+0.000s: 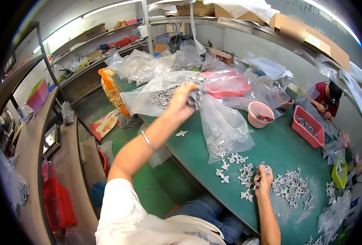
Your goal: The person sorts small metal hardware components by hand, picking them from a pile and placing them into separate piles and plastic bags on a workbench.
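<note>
Stretched out over the far side of the table, my left hand [182, 99] is closed on a clump of small grey metal parts [197, 93]. It is above a clear plastic bag [221, 118]; whether the fingers also touch the bag, I cannot tell. Grey parts lie inside this bag and in another clear bag [142, 96] beside it. Near the front edge, my right hand [264, 179] is closed around a few more of the grey parts. Loose knobbly, branched parts lie to its left [246, 175], and a larger pile [290, 185] spreads to its right.
Beyond the bags lie a pink tray [230, 86] and a pink bucket [259, 118] with a red-handled tool. A pink basket [307, 130] of parts stands at right, near another person [328, 98]. A green basket [339, 171] is at the right edge; shelves [62, 155] line the left.
</note>
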